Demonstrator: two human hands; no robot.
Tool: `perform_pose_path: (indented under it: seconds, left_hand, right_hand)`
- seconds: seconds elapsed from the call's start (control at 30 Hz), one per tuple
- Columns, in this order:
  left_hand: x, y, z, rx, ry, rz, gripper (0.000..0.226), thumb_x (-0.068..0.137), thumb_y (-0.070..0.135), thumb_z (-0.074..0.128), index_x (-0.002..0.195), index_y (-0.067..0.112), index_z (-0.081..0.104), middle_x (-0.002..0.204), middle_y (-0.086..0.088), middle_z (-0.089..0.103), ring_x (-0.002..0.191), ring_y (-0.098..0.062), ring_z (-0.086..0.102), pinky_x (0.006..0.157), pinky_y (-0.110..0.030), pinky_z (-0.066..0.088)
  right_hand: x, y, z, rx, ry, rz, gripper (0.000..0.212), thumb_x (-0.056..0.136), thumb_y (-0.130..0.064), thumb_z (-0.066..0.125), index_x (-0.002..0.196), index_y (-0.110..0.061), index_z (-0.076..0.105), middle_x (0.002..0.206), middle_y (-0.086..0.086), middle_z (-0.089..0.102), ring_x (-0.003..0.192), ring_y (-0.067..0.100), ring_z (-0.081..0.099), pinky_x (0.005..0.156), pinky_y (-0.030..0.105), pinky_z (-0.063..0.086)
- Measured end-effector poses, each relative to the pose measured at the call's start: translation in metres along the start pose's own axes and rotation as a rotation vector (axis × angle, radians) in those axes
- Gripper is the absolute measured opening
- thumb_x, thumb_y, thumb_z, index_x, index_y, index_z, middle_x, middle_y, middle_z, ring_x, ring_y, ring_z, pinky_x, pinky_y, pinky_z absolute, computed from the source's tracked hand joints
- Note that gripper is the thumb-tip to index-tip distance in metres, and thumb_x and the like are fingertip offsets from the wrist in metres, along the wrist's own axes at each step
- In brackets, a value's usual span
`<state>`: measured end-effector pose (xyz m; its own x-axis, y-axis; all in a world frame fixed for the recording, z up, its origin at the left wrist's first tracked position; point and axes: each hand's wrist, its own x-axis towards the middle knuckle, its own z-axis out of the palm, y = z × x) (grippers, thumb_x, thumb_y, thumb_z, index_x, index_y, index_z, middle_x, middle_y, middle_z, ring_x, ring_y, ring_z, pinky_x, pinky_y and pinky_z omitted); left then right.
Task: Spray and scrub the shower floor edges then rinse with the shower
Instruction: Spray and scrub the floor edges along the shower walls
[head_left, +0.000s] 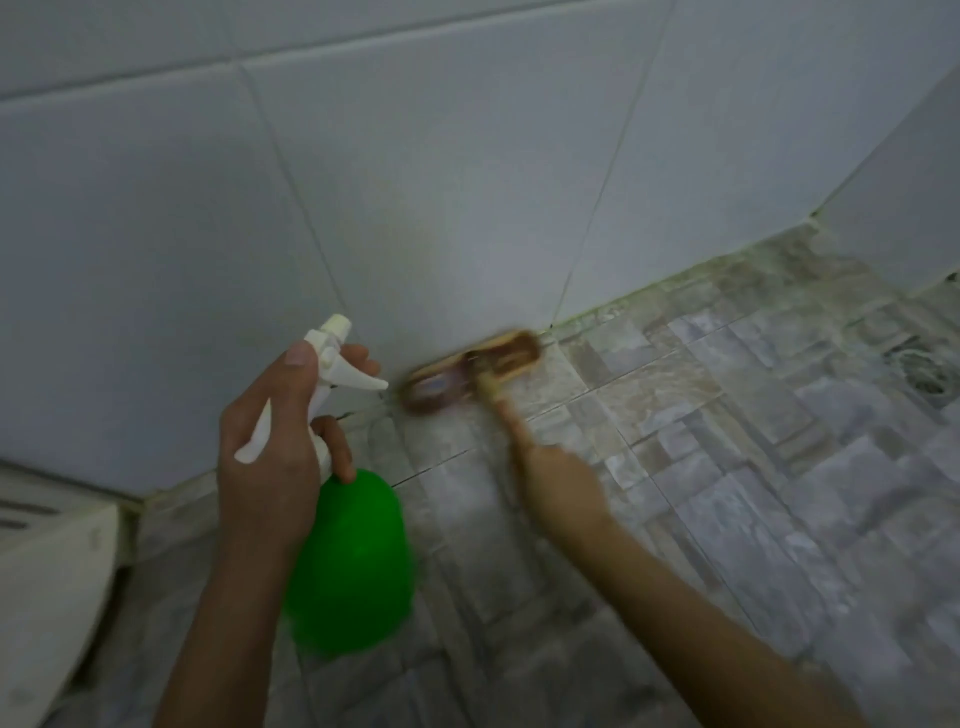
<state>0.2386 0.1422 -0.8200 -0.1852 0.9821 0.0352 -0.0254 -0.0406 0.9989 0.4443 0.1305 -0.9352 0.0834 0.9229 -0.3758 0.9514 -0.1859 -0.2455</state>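
Observation:
My left hand (270, 447) grips the white trigger head of a green spray bottle (350, 561), held above the floor with its nozzle aimed at the wall base. My right hand (563, 480), blurred by motion, holds the handle of a scrub brush (475, 371). The brush head lies against the floor edge (623, 304), where the grey patterned floor tiles meet the white wall tiles. Greenish grime lines that joint to the right of the brush.
A floor drain (922, 366) sits at the far right. The corner of two walls (815, 215) is at the upper right. A white fixture (47, 566) fills the lower left. Patterned floor tiles (727, 519) spread across the lower right.

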Motion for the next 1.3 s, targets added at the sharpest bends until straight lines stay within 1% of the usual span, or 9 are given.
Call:
perform_pose_path:
  seconds: [0.13,0.3,0.47,0.6,0.83,0.97,1.07,1.2,1.3]
  left_hand:
    - [-0.002,0.003,-0.015,-0.009,0.051,-0.004,0.04,0.097,0.039,0.041,0.084,0.041,0.079,0.092,0.01,0.077,0.045,-0.013,0.05,0.036,-0.02,0.038]
    - [-0.005,-0.008,-0.016,0.004,0.054,-0.03,0.038,0.091,0.053,0.047,0.1,0.03,0.076,0.098,0.004,0.077,0.057,-0.045,0.045,0.037,-0.02,0.039]
    - [-0.007,-0.007,-0.015,-0.001,0.09,-0.045,0.039,0.098,0.042,0.041,0.087,0.04,0.078,0.096,0.006,0.078,0.046,-0.019,0.049,0.036,-0.02,0.039]
    - [-0.012,-0.009,-0.012,0.009,0.045,-0.029,0.04,0.097,0.055,0.047,0.1,0.024,0.073,0.099,0.004,0.077,0.043,-0.023,0.046,0.037,-0.019,0.038]
    - [-0.012,-0.01,-0.017,-0.002,0.009,0.001,0.056,0.081,0.077,0.05,0.093,0.029,0.077,0.098,0.004,0.077,0.038,-0.017,0.044,0.038,-0.019,0.038]
    - [-0.007,-0.012,-0.016,0.001,-0.007,-0.03,0.056,0.076,0.085,0.052,0.09,0.038,0.078,0.101,0.004,0.077,0.039,-0.019,0.044,0.038,-0.02,0.038]
    - [-0.006,-0.014,-0.015,0.014,-0.002,-0.035,0.071,0.074,0.086,0.051,0.098,0.025,0.077,0.102,0.003,0.077,0.038,-0.017,0.043,0.039,-0.02,0.038]
    - [-0.003,-0.016,-0.006,0.013,0.019,-0.036,0.078,0.074,0.084,0.049,0.103,0.014,0.072,0.099,0.007,0.077,0.036,-0.011,0.042,0.038,-0.019,0.039]
    - [0.0,-0.016,0.001,-0.021,0.029,-0.02,0.061,0.074,0.084,0.052,0.094,0.033,0.079,0.096,0.01,0.078,0.035,-0.011,0.042,0.037,-0.02,0.038]
  right_hand:
    - [0.002,0.03,0.003,0.137,0.182,0.18,0.076,0.1,-0.015,0.034,0.145,-0.045,-0.018,0.061,0.003,0.048,0.049,0.017,0.044,0.054,0.031,0.037]
    - [0.008,0.017,0.017,-0.02,0.141,-0.004,0.076,0.101,-0.015,0.034,0.145,-0.042,-0.022,0.071,0.007,0.054,0.055,0.022,0.046,0.055,0.032,0.037]
    - [0.018,0.049,0.004,0.052,0.168,0.069,0.072,0.101,-0.019,0.032,0.144,-0.047,-0.019,0.069,0.009,0.054,0.056,0.024,0.051,0.052,0.032,0.037]
    - [0.048,0.032,0.002,0.204,0.198,-0.019,0.069,0.102,-0.033,0.036,0.145,-0.04,-0.017,0.086,0.018,0.063,0.068,0.03,0.058,0.057,0.032,0.038]
    - [0.102,0.0,0.007,0.415,0.202,0.014,0.077,0.097,-0.044,0.045,0.149,-0.038,-0.012,0.111,0.029,0.061,0.091,0.04,0.062,0.07,0.038,0.045]
    - [0.118,0.052,-0.02,0.473,0.306,0.283,0.082,0.096,-0.042,0.05,0.153,-0.024,-0.006,0.125,0.033,0.054,0.105,0.044,0.058,0.083,0.044,0.044]
    - [0.116,0.061,-0.03,0.408,0.378,0.469,0.092,0.096,-0.043,0.05,0.149,-0.005,-0.015,0.125,0.034,0.053,0.102,0.045,0.059,0.081,0.044,0.045]
    - [0.113,0.007,-0.004,0.324,0.201,0.247,0.091,0.096,-0.046,0.047,0.15,-0.011,-0.016,0.12,0.03,0.058,0.1,0.041,0.061,0.08,0.042,0.045]
    - [0.119,0.016,-0.011,0.195,0.146,0.178,0.089,0.096,-0.047,0.045,0.149,-0.013,-0.018,0.123,0.029,0.057,0.103,0.041,0.061,0.084,0.043,0.046]
